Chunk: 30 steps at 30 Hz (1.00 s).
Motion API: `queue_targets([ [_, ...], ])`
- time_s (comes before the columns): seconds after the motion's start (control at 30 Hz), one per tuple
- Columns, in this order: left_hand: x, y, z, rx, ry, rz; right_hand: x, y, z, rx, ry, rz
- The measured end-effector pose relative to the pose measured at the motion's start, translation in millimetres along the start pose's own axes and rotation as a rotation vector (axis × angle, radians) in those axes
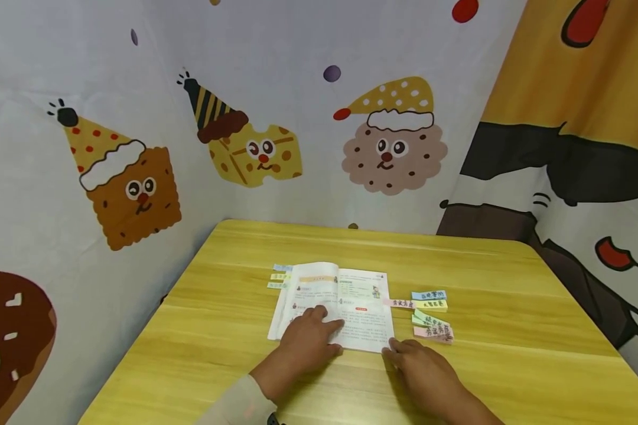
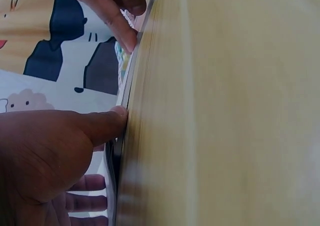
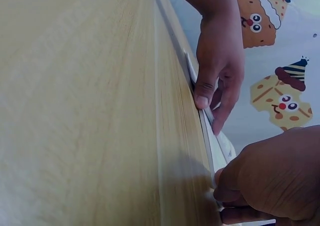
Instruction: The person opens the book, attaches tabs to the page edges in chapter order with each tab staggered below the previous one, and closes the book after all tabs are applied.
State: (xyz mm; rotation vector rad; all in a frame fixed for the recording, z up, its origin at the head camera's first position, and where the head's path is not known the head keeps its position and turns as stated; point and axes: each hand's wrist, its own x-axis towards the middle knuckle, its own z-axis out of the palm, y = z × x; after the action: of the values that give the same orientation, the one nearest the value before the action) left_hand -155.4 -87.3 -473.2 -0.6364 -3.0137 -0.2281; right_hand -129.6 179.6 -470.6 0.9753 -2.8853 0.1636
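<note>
An open book (image 1: 363,327) with printed pages lies flat on the table. My left hand (image 1: 309,337) rests on the lower part of its left page, fingers spread and thumb near the bottom edge by the spine. At the lower right corner, my right hand (image 1: 422,369) pinches the book between thumb and fingers. In the right wrist view the right hand (image 3: 280,178) is at the book's edge, beyond the left hand (image 3: 220,61). A pink paper tab (image 1: 401,303) with handwriting sticks out from the right page. Colored tabs (image 1: 280,277) also project past the left page's edge.
Right of the book lie handwritten paper strips: a blue one (image 1: 428,295), a yellow one (image 1: 430,305), a green one (image 1: 429,319) and a pink one (image 1: 433,334). The wooden table (image 1: 510,307) meets a cartoon-printed cloth (image 1: 308,212) at the back.
</note>
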Motion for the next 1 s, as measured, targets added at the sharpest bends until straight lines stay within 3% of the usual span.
queue_targets([
  [0.53, -10.0, -20.5, -11.9, -0.002, -0.019, 0.033, -0.5, 1, 3, 0.019, 0.033, -0.034],
  [0.8, -20.6, -33.6, -18.0, -0.013, -0.03, -0.049, -1.5, 1, 4, -0.001, 0.047, -0.04],
  [1.0, -27.2, -43.2, -20.9, -0.063, 0.046, -0.2, -0.6, 1, 5, -0.007, 0.058, -0.05],
])
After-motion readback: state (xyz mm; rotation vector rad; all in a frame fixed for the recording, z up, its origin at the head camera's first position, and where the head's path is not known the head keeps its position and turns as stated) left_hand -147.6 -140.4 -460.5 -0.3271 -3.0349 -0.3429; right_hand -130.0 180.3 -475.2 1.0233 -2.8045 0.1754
